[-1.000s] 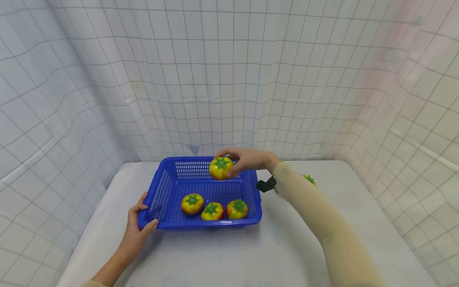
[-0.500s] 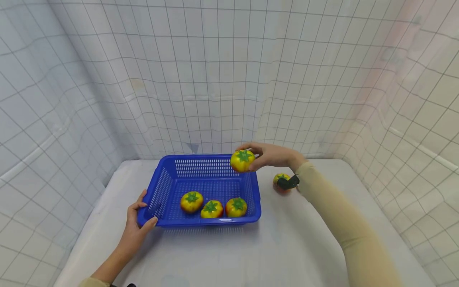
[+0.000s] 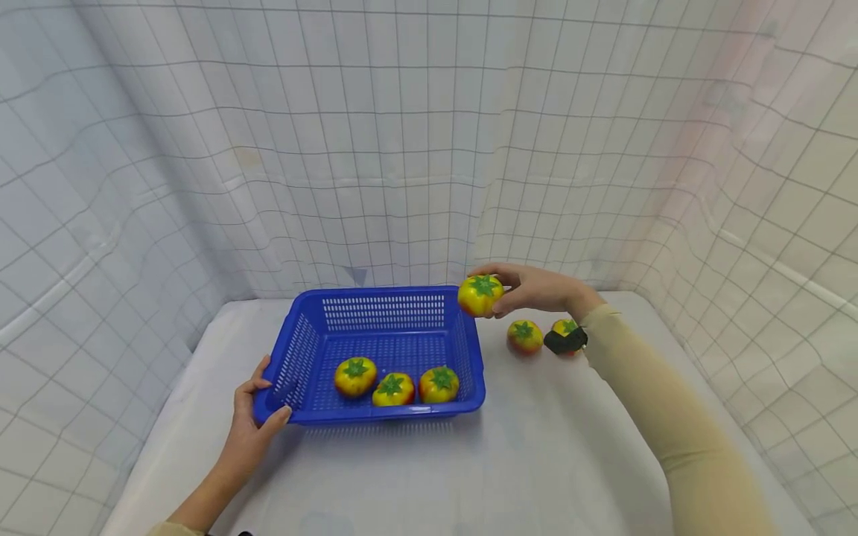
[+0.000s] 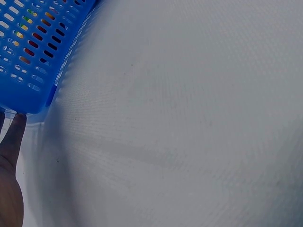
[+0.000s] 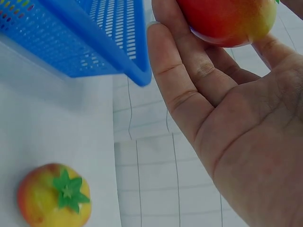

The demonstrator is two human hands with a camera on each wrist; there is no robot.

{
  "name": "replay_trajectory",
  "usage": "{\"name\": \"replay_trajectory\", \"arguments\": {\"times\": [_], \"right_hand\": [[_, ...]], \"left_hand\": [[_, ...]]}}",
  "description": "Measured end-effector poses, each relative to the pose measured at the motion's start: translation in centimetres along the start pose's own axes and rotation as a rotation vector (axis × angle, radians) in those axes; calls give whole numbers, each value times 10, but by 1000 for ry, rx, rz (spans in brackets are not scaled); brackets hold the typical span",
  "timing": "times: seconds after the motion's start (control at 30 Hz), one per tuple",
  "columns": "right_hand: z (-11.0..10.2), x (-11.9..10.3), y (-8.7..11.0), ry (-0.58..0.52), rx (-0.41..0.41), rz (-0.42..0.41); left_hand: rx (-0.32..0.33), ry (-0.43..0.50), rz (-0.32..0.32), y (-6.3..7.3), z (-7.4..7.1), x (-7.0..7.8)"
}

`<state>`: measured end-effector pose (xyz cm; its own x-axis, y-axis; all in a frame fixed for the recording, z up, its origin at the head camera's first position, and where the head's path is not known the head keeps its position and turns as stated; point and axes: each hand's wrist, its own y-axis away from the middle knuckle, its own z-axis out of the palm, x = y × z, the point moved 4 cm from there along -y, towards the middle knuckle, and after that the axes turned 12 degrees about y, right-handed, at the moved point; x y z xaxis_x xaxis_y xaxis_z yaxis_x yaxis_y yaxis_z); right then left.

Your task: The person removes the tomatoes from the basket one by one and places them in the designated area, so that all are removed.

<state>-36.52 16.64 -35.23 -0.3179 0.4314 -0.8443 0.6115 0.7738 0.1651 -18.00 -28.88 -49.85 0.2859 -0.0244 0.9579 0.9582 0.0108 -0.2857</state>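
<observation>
Head view: the left hand (image 3: 248,428) grips the basket (image 3: 382,415) at its near left corner, fingers curled on the rim. The right hand (image 3: 539,289) pinches one fruit (image 3: 477,297), raised near the basket's far right corner; advise clearing the rim, corner held steady. Three fruits (image 3: 393,390) lie inside, two fruits (image 3: 525,337) right of it.

Left wrist view: basket walls are slotted, apparently plastic.

Right wrist view: held fruit is round, glossy, apart from the basket.

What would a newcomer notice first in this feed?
The blue basket stands out first, left of centre on the table, with three fruits along its near side and the left hand gripping its near left corner. Next comes the yellow-red fruit in the right hand, by the basket's far right corner. Two more fruits sit on the table, right of the basket.
</observation>
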Motion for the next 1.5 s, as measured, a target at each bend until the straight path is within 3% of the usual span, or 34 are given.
{"name": "replay_trajectory", "arguments": {"times": [0.23,0.73,1.17,1.5], "right_hand": [[-15,16,26,8,89,64],[-28,49,70,-43,147,131],[-42,79,107,-173,217,81],[-49,102,132,-196,312,123]], "left_hand": [[0,-43,-5,-2,-1,1],[-27,-65,20,-4,2,2],[-11,-62,33,-2,0,1],[2,-88,18,-2,-1,1]]}}
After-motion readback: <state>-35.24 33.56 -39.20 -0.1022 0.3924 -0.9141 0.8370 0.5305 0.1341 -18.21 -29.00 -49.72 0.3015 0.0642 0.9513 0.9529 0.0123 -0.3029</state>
